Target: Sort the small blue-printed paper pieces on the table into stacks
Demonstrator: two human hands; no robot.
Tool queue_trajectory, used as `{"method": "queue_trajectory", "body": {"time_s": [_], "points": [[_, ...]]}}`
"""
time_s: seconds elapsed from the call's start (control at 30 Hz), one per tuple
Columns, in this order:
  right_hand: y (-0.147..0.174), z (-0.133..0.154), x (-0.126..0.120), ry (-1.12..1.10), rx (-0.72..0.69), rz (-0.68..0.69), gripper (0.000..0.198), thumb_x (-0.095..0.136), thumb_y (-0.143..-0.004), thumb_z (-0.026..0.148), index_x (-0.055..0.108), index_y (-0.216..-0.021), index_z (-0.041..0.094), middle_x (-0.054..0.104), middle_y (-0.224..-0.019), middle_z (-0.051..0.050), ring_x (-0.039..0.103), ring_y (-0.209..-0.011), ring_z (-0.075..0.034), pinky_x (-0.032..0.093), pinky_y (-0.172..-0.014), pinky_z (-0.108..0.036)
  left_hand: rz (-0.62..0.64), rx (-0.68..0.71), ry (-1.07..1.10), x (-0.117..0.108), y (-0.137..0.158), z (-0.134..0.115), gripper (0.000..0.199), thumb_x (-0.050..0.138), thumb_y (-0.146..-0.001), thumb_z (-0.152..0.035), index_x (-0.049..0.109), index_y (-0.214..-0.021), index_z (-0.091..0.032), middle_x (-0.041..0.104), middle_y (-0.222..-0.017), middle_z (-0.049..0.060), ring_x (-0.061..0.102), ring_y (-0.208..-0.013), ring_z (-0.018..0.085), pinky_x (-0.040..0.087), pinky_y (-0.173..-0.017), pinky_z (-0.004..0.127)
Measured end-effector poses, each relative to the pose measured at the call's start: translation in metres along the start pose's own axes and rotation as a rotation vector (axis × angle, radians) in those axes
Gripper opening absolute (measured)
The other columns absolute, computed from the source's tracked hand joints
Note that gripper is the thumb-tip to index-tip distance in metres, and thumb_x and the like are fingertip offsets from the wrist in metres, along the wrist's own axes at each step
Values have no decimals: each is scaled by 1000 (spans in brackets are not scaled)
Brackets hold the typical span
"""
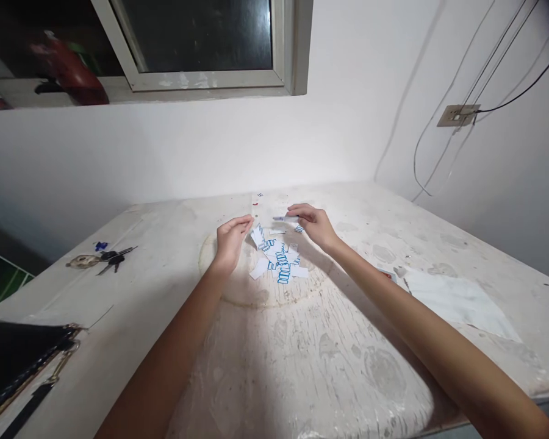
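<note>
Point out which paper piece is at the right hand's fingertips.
The narrow-looking paper piece jutting left from the right hand, beyond the paper pile; the pile's own pieces lie nearer the camera.

A person's hands work over a heap of blue-marked white slips point(283, 268) at the middle of a worn table point(329, 366), nearer its far edge. The right hand point(316, 225) holds one slip above the heap; the left hand point(231, 241) curves beside tilted slips, contact unclear. Keys point(113, 258) lie toward the left edge, a black bag point(18, 353) at the near left corner, a white sheet point(460, 302) toward the right edge. Beyond the far edge, a bottle point(77, 73) stands by a window point(201, 36).
</note>
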State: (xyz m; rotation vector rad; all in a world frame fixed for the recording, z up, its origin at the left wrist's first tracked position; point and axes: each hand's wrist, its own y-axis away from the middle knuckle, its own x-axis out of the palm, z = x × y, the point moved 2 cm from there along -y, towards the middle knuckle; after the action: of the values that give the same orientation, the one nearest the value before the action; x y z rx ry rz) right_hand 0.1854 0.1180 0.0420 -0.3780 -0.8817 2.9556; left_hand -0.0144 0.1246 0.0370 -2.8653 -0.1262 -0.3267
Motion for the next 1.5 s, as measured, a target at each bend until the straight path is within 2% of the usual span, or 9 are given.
{"method": "queue_trajectory", "body": {"time_s": [0.23,0.4,0.53,0.63,0.83,0.97,1.2,1.33,1.5], "points": [[1,6,-8,7,167,108,51,38,-76,13,43,-127,17,59,-115,-10,48,-113,-20,36,-94,-39,98,-34,45,-12,-7,-7,35,46,-69,-11,53,-103,-15,49,-123,13,58,-100,23,47,-89,40],[16,-15,8,560,373,382,64,49,-76,48,38,-133,20,8,-148,-11,13,-132,-34,18,-103,-50,181,-36,-379,-12,1,11,44,57,-71,-26,52,-114,-20,47,-127,11,47,-115,25,40,-95,38],[32,-27,24,780,242,693,67,37,-79,59,21,-139,32,12,-148,-4,2,-134,-33,0,-99,-62,492,113,-805,-1,19,30,55,64,-66,-41,50,-118,-31,40,-136,4,26,-130,26,14,-107,44],[34,-32,25,765,96,784,52,27,-86,50,25,-136,37,17,-147,3,8,-134,-27,2,-101,-59,653,212,-956,-2,23,38,46,57,-73,-42,50,-118,-33,46,-132,1,35,-125,22,9,-108,43],[35,-35,25,948,260,513,54,17,-90,44,29,-137,22,15,-147,-10,10,-132,-35,10,-100,-59,292,209,-1169,-26,5,45,37,44,-81,-28,52,-117,-21,44,-132,11,30,-128,28,8,-105,50],[45,-23,51,838,87,676,55,17,-87,56,24,-137,34,15,-147,-1,8,-134,-30,4,-102,-56,260,252,-1147,-27,1,51,39,39,-83,-27,49,-120,-21,41,-135,10,30,-128,24,12,-107,45],[53,-15,66,957,291,480,58,19,-88,47,25,-139,18,15,-146,-16,8,-132,-36,5,-100,-58,118,286,-1073,-40,-9,51,37,39,-83,-27,51,-117,-18,45,-131,11,33,-127,23,19,-106,42],[56,-9,88,877,107,578,53,16,-87,52,26,-136,33,16,-147,-6,7,-133,-34,0,-97,-63,115,297,-1062,-40,-9,50,38,39,-83,-27,51,-117,-17,44,-132,11,31,-127,23,18,-107,41],[49,-17,76,989,330,390,56,18,-88,45,27,-138,21,17,-145,-16,8,-132,-37,1,-98,-61,57,275,-1055,-41,-11,49,39,35,-85,-27,48,-119,-15,45,-130,13,36,-125,23,22,-106,41]]}}
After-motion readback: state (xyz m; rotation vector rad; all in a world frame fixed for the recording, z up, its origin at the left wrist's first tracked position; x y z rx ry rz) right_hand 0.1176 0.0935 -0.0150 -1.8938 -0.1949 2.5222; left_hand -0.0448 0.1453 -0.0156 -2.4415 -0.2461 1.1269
